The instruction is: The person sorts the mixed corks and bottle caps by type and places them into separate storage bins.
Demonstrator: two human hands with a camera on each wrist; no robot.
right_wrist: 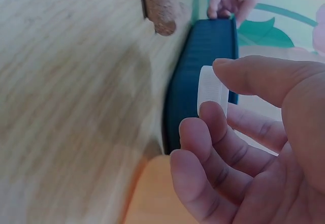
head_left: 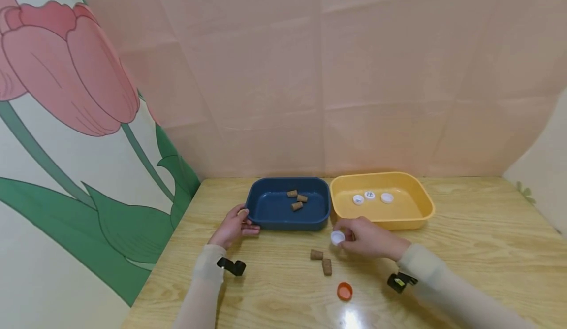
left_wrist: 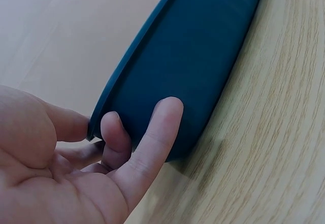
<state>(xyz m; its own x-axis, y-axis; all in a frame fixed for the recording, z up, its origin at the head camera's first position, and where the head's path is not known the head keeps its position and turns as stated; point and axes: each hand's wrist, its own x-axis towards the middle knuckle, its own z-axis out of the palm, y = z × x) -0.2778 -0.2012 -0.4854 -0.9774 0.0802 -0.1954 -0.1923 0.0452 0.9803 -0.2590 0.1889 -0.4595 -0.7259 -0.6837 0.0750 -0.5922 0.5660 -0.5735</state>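
Between the thumb and fingers of my right hand (head_left: 371,238) is a white bottle cap (head_left: 337,238), lifted over the table in front of the trays. The right wrist view shows the ribbed side of that cap (right_wrist: 212,89). My left hand (head_left: 231,226) grips the near left corner of a blue tray (head_left: 288,224), its thumb at the rim and some fingers against the outer wall (left_wrist: 172,76). Three corks (head_left: 297,206) lie inside this tray. Right beside it stands a yellow tray (head_left: 414,218) with three white caps (head_left: 369,195) in it.
On the wooden table (head_left: 266,289) in front of the trays lie one cork (head_left: 316,254) and another cork (head_left: 327,267). Nearer the front is a red cap (head_left: 344,291). A pinkish curtain (head_left: 319,73) hangs behind the trays, and a tulip-patterned wall (head_left: 66,122) rises at the left.
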